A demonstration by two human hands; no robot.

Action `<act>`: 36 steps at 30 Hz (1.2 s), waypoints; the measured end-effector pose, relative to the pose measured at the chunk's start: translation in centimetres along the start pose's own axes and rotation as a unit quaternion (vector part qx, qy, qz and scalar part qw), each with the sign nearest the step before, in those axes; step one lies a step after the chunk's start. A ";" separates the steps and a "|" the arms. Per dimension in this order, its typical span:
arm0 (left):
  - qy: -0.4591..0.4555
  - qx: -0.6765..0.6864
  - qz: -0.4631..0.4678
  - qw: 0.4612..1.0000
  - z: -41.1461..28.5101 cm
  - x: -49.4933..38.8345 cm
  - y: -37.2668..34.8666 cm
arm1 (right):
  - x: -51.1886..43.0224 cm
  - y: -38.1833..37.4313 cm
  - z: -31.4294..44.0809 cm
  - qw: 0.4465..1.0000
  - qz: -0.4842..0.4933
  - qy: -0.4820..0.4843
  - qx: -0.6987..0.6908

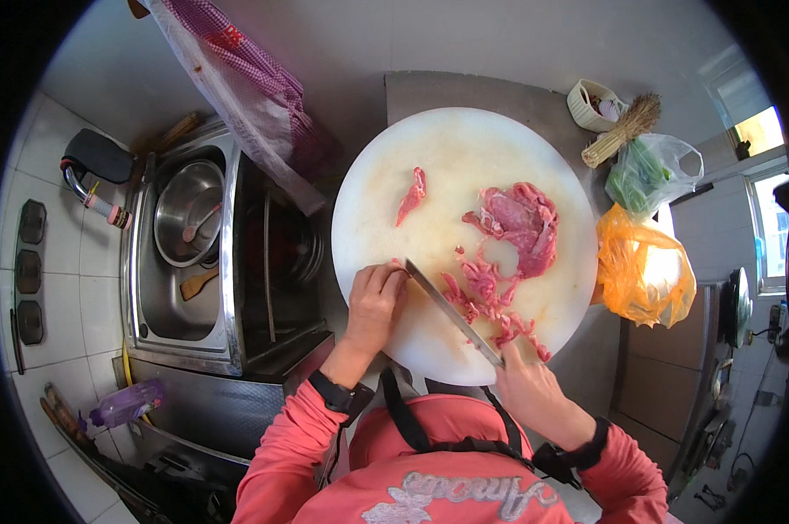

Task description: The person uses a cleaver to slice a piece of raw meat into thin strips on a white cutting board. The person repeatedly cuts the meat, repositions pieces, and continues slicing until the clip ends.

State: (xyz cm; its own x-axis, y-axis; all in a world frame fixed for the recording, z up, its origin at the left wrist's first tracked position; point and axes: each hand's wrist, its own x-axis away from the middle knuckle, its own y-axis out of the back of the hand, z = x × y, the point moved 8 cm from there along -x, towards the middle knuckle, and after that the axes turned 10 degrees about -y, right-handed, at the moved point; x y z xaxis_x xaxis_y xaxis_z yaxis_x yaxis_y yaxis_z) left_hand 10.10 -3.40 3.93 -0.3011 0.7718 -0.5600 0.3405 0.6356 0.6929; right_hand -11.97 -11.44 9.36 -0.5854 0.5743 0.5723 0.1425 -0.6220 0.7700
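A round white cutting board (460, 141) lies before me. My right hand (532, 386) grips the handle of a kitchen knife (452, 311), whose blade slants up and left across the board. Near the blade's tip, my left hand (376, 301) presses down with curled fingers; a bit of meat (396, 262) shows at the fingertips, mostly hidden. To the right of the blade are cut strips of raw meat (483, 281). A larger piece of raw meat (522, 226) rests beyond them. One separate strip of meat (412, 196) lies at the upper left of the board.
On the left, a steel sink (178, 314) holds a metal bowl (188, 209) and a wooden spatula (198, 283). Right of the board sit an orange plastic bag (643, 268), a clear bag of greens (643, 173), a straw brush (623, 131) and a white basket (587, 108).
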 end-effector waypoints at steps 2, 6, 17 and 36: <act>0.011 0.034 -0.020 0.999 0.3 0.0 0.3 | 1.5 0.5 -1.3 0.999 0.026 -0.035 0.028; 0.004 0.034 -0.025 0.999 0.0 -0.5 0.6 | 4.2 2.9 -2.6 0.999 0.025 -0.040 0.003; 0.017 -0.068 0.152 0.986 -0.1 -2.5 -1.6 | 8.6 8.4 -6.0 0.934 -0.180 -0.184 -0.247; -0.267 0.144 0.227 0.926 -18.4 -4.7 -9.3 | 10.5 7.9 -9.4 0.893 -0.248 -0.223 -0.303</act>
State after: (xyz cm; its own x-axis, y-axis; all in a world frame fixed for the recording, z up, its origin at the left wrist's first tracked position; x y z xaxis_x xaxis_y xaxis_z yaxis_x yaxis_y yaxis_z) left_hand -8.07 -13.27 8.44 0.3872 0.8107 -0.4391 0.5699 0.1639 0.8052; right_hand -24.50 -15.37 18.75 -0.0621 0.9300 0.3622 -0.5829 -0.3284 0.7432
